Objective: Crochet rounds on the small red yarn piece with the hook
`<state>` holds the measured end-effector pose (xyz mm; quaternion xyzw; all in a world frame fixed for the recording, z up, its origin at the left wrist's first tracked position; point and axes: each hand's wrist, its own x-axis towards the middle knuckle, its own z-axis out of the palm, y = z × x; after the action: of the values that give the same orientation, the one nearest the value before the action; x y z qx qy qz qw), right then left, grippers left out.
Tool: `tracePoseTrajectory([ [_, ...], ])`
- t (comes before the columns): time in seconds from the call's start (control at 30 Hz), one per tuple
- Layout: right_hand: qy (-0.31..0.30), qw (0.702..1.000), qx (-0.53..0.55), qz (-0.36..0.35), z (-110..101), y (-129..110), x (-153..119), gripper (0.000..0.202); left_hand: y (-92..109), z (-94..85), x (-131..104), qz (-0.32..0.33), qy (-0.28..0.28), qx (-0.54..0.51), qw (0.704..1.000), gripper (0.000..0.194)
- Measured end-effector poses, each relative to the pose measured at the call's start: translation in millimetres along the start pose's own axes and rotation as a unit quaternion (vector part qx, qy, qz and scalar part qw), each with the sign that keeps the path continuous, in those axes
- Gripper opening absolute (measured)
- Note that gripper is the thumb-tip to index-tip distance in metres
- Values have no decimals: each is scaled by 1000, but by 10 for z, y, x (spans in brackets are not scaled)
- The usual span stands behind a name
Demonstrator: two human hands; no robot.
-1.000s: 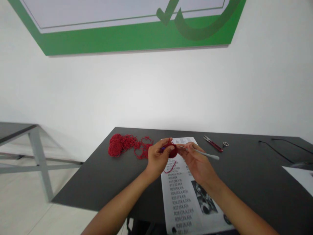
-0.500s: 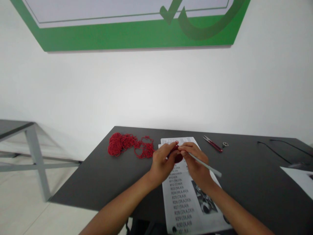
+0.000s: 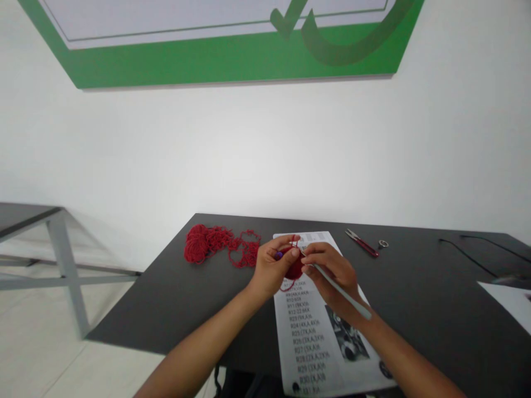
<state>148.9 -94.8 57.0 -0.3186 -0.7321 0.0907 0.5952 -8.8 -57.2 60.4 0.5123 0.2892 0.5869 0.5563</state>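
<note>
My left hand [image 3: 271, 265] pinches a small red crochet piece [image 3: 294, 269], with a strand of red yarn looped over its raised index finger. A purple bit, perhaps a stitch marker [image 3: 278, 255], shows by those fingers. In my right hand [image 3: 334, 271] is a crochet hook [image 3: 344, 297] with a pale grey handle, gripped between thumb and fingers. Its tip meets the edge of the red piece, though the exact stitch is too small to make out. Both hands are above a printed pattern sheet [image 3: 305, 337].
Left of the hands lies a tangled red yarn ball [image 3: 199, 243] on the dark table [image 3: 199, 309]. Thread snips [image 3: 362, 243] and a small metal ring [image 3: 383, 244] lie right of the sheet. Eyeglasses [image 3: 468, 257] and a white paper [image 3: 504, 304] are at the far right.
My left hand has turned, and its index finger now lifts a yarn strand. More of the red piece and the purple bit show. The hook's handle end has swung lower and slightly left.
</note>
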Motion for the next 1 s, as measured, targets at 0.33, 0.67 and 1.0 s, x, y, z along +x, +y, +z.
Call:
tracePoseTrajectory([
  [0.33,-48,991,85,87,-141,-16,66,11,22,-62,28,-16,-37,-85,996,52],
  [0.67,-20,961,214,176,-63,-26,-32,15,112,-36,-5,-82,-44,-163,982,53],
  [1.0,27,898,375,228,86,-75,11,23,153,-4,-32,-164,-45,-282,944,49],
])
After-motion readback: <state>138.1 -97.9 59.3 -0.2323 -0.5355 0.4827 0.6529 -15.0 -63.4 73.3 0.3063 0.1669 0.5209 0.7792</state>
